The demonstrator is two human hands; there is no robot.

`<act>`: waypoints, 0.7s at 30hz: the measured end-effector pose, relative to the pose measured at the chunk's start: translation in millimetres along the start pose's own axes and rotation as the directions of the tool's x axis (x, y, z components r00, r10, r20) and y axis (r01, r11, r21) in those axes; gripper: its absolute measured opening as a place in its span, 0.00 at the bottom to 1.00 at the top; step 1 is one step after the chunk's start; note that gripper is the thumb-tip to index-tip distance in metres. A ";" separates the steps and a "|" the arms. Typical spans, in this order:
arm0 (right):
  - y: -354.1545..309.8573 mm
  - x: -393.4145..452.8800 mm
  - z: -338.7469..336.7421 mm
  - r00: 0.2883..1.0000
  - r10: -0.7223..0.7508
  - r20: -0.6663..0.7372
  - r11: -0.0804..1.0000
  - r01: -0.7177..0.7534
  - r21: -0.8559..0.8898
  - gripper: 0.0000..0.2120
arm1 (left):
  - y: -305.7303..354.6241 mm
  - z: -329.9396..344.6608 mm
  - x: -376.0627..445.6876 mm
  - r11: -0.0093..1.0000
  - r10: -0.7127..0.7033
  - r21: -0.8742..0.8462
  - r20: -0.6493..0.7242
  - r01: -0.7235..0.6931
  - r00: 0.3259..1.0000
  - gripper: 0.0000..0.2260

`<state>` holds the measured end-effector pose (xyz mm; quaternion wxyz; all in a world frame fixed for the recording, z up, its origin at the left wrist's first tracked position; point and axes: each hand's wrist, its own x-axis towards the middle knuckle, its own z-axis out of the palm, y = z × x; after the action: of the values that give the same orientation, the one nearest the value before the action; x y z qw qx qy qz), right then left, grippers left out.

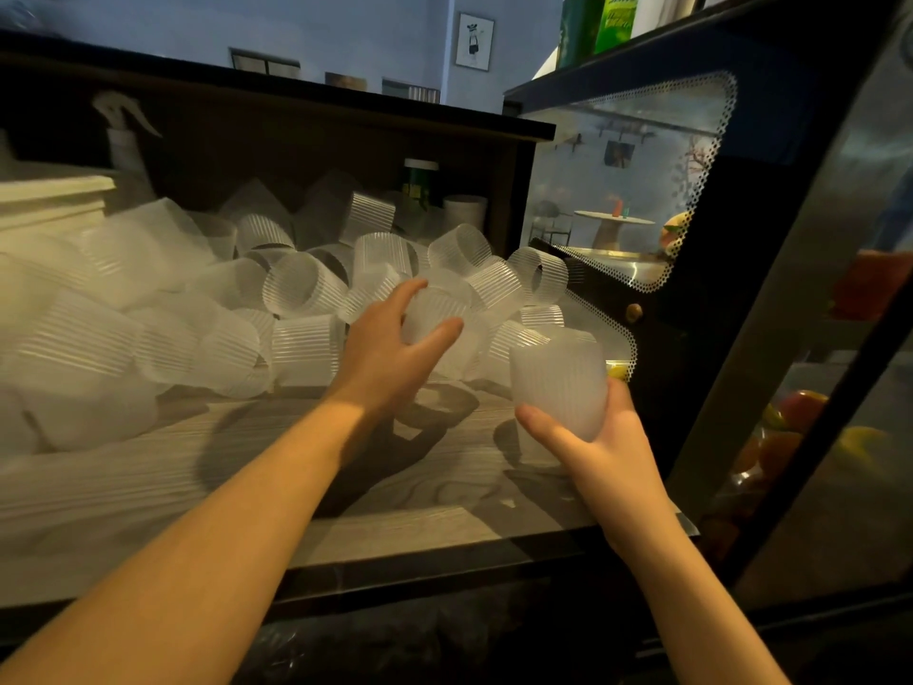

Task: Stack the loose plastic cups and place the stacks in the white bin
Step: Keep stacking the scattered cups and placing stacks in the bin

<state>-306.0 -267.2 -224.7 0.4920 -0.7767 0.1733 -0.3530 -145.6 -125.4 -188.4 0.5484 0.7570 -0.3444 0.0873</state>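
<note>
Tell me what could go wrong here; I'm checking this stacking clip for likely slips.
1. The left hand grips a cup that lies against the loose pile; lifting it may send neighbouring cups rolling onto the wooden shelf.
2. The right hand holds its cup stack only near the base, so it could tip when the next cup is pushed in.
3. The white bin is not in view.

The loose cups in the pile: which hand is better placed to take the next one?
Left. The left hand already grips a loose cup on the pile, while the right hand holds the cup stack.
</note>
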 end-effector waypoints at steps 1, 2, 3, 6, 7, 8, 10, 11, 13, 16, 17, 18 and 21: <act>-0.2 -0.2 -0.1 1.000 -0.002 0.006 1.000 0.003 -0.011 0.37 | 2.4 -1.2 -0.8 1.000 0.003 -0.011 -0.005 -0.003 1.000 0.27; -0.7 -0.6 0.1 1.000 -0.006 0.010 1.000 0.007 -0.023 0.37 | 4.0 -1.2 -1.7 0.999 -0.008 -0.043 -0.012 0.007 1.000 0.26; -1.4 -0.6 0.5 1.000 -0.010 0.012 0.999 0.011 -0.033 0.36 | 5.7 -0.4 -3.4 0.996 -0.021 -0.086 -0.017 0.019 1.000 0.25; -2.3 0.1 0.4 1.000 -0.008 0.006 1.000 0.008 -0.027 0.38 | 10.4 2.7 -7.7 0.973 -0.050 -0.227 -0.005 0.048 0.999 0.23; -2.8 0.1 0.3 1.000 0.001 0.001 1.000 -0.001 -0.015 0.39 | 11.9 3.9 -8.5 0.964 -0.047 -0.261 0.002 0.046 0.999 0.23; -3.2 0.1 0.7 1.000 0.008 -0.004 1.000 -0.008 -0.006 0.39 | 12.8 5.3 -9.0 0.959 -0.040 -0.281 0.010 0.041 0.999 0.25; -4.7 -0.4 2.6 1.000 0.000 -0.006 1.000 0.000 -0.030 0.39 | 13.7 7.5 -10.0 0.951 -0.013 -0.308 0.026 0.020 1.000 0.29; -5.2 -0.8 3.4 1.000 -0.011 -0.006 0.998 0.011 -0.061 0.39 | 13.9 8.2 -10.3 0.948 -0.001 -0.317 0.037 0.013 0.999 0.30; -5.6 -0.4 4.5 0.999 -0.032 -0.011 0.993 0.031 -0.114 0.39 | 17.4 8.8 -11.6 0.942 0.028 -0.335 0.065 -0.005 0.998 0.31; -5.6 -0.3 4.2 0.999 -0.052 0.007 0.989 0.053 -0.139 0.39 | 24.4 10.5 -14.8 0.941 0.084 -0.336 0.099 -0.046 0.992 0.28; -6.3 -0.9 4.4 0.998 -0.058 0.023 0.987 0.061 -0.148 0.39 | 26.5 11.2 -16.3 0.943 0.103 -0.329 0.121 -0.058 0.987 0.28; -7.0 -1.5 4.7 0.997 -0.063 0.037 0.985 0.068 -0.161 0.39 | 28.1 12.2 -18.0 0.939 0.126 -0.337 0.147 -0.070 0.981 0.28; -9.8 -2.6 5.0 0.994 -0.080 0.069 0.982 0.090 -0.169 0.39 | 29.7 13.6 -20.7 0.918 0.172 -0.387 0.203 -0.083 0.964 0.29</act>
<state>-305.0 -257.9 -218.3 0.4130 -0.8334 0.1544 -0.3331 -182.7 -133.4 -181.4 0.6320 0.6187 -0.4655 -0.0337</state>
